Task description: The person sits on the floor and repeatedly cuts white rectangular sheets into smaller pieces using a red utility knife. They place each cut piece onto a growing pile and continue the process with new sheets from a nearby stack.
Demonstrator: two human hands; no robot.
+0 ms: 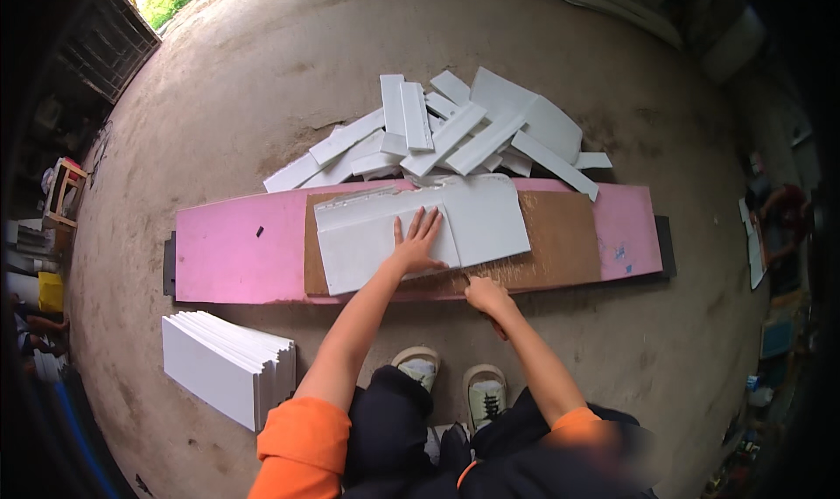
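A white sheet panel (376, 237) with a ragged far edge lies on a brown board (560, 237). My left hand (418, 241) rests flat on it, fingers spread. Just right of that hand a straight cut line runs across the panel toward its near edge. My right hand (487, 296) is closed round a knife (500, 329) at the near edge of the brown board. The knife's reddish-brown handle end shows below my fist; most of the blade cannot be made out. Beneath the brown board is a long pink board (236, 245).
White offcuts (446, 136) are heaped on the floor beyond the boards. A stack of white panels (210, 359) stands at the near left. A small black piece (260, 231) lies on the pink board. My shoes (486, 398) are close to the near edge. A person's arm shows at far left.
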